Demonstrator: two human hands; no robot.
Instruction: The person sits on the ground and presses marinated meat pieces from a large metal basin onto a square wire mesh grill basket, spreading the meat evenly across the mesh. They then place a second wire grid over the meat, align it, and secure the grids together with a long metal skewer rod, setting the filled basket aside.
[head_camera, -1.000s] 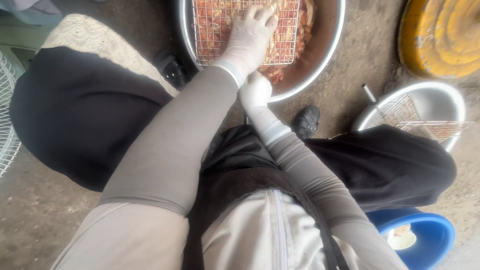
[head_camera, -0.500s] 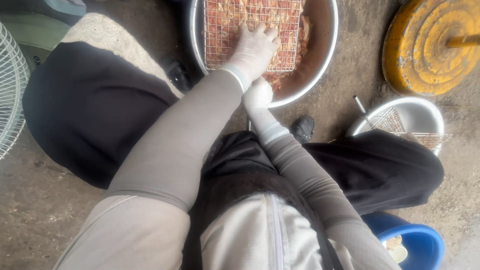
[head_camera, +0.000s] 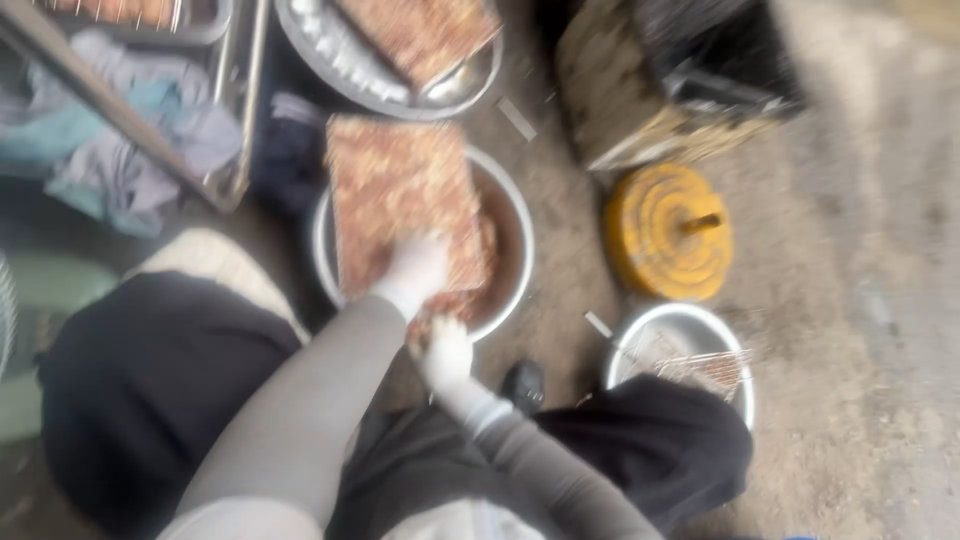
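- Head view, blurred throughout: the left hand (head_camera: 418, 268), in a pale glove, lies flat on the near end of a rectangular wire grill rack (head_camera: 402, 195) packed with reddish-brown meat. Whether its fingers curl round the rack's edge cannot be told.
- The right hand (head_camera: 447, 352), also gloved, sits just below the left one at the near rim of the metal basin (head_camera: 517, 240). It seems to touch the rack's lower corner, but the blur hides whether it is closed on anything.
- The two hands are close together, one just above the other, both arms in grey sleeves.
- The rack rests slanted across the basin, its far end reaching beyond the rim away from the hands; more reddish meat shows in the basin beside the rack, to the right of the left hand.
- Beyond the hands, past the rack, stands a second metal pan (head_camera: 400, 50) holding another filled rack.
- To the right of the hands lies a yellow round disc (head_camera: 668, 232) with a short stub at its centre.
- Right of the right hand, near the dark-trousered knee, sits a smaller steel bowl (head_camera: 680, 350) with a wire mesh piece laid in it.
- A black shoe tip (head_camera: 523, 383) shows just right of the right wrist.
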